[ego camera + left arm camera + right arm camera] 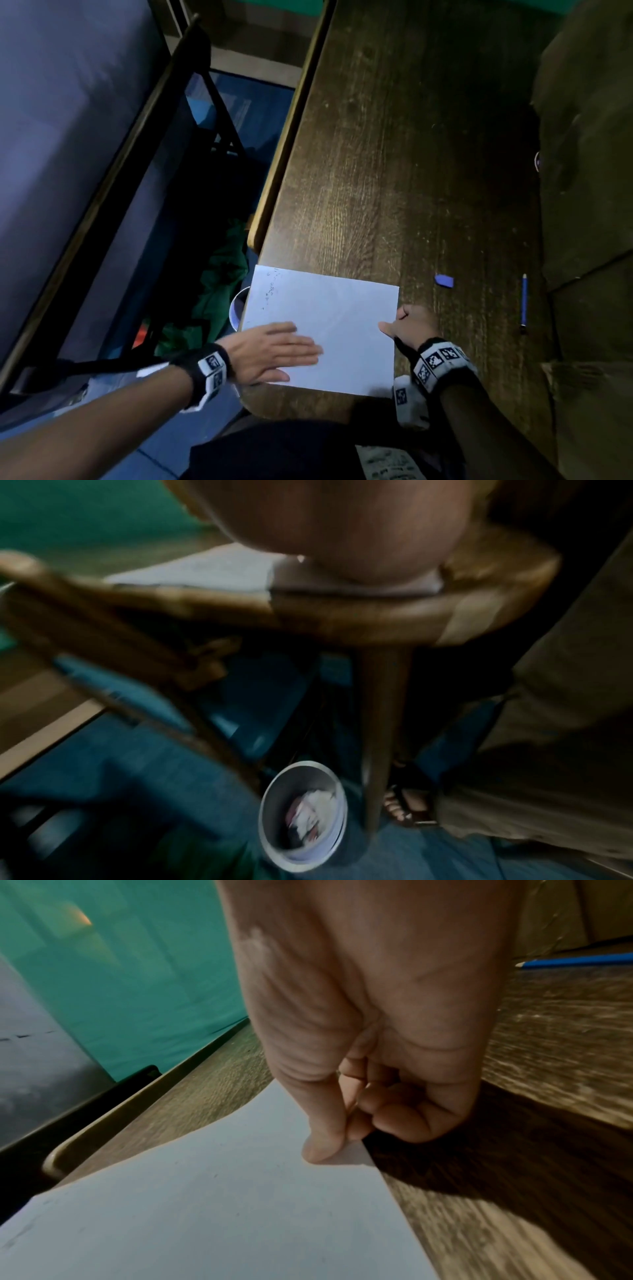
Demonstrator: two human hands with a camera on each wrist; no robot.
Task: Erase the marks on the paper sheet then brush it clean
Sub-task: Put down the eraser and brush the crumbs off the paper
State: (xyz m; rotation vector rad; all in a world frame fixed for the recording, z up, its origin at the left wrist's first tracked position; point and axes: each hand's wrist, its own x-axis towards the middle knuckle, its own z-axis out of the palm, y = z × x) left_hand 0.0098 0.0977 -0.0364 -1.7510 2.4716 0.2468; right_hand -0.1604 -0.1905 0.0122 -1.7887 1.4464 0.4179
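Now: paper sheet (329,318) flat | long axis left-right across desk (394,171)

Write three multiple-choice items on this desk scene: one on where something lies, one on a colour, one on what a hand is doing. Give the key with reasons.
1. Where does the eraser lie?
A. on the paper sheet
B. on the desk, between the sheet and the pencil
C. in the bin

2. What colour is the pencil?
A. blue
B. red
C. yellow

3. What is the right hand doing?
A. lying flat on the desk
B. holding the eraser
C. pinching the right edge of the paper sheet

Key:
1 B: the eraser sits on bare wood of the desk, right of the sheet and left of the pencil.
2 A: its shaft shows blue in the head and right wrist views.
3 C: the thumb lies on top of the sheet's edge, fingers curled beneath.
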